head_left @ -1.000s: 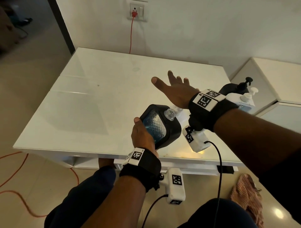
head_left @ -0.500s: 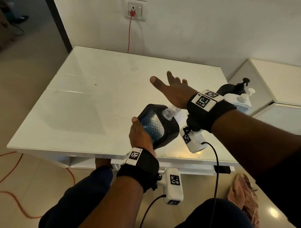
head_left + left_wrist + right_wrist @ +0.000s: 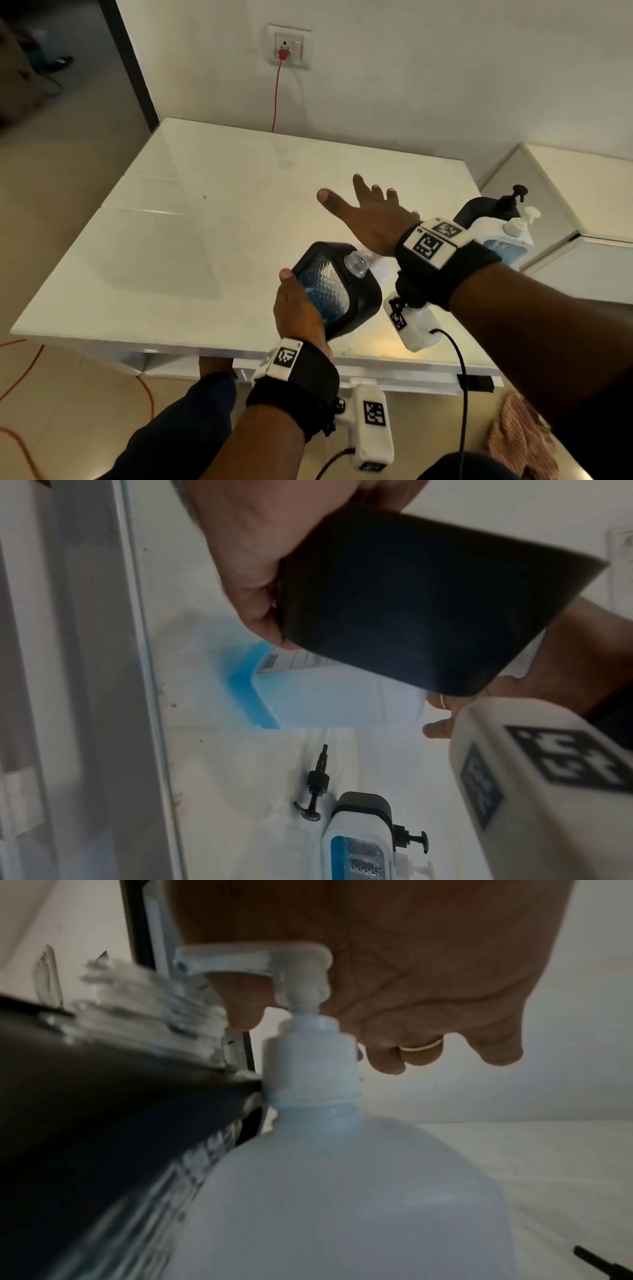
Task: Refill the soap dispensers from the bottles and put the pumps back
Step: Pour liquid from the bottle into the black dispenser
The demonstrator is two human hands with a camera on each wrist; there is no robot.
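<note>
Black plastic casing with a clear, diamond-textured window forms the soap dispenser [image 3: 337, 291] at the centre of the head view. The left hand [image 3: 298, 308] grips it from below, fingers wrapped round its lower body, tilting it so its open clear neck [image 3: 356, 263] points toward the upper right of the frame. Its pump is off. Blue liquid fills part of the window, so it probably has some weight, and the smooth shell could slip if soap runs down it; holding low on the wide body looks the safest.

Just beside the neck stands a white translucent plastic refill bottle [image 3: 342, 1191] on the white glossy desk [image 3: 171, 246]. The right hand [image 3: 373, 219] is flat and open, palm pressing on the bottle's white pump head [image 3: 260, 961], whose spout aims at the dispenser's neck. Only a shallow band of blue liquid sits in the bottle's base in the left wrist view, so it is likely light and may tip under a hard press.

A loose black pump [image 3: 315, 791] lies on the desk at the lower middle of the left wrist view. At the right edge of the head view stand a white dispenser with a blue window [image 3: 503, 243] and a black dispenser with its pump fitted [image 3: 476, 209].
</note>
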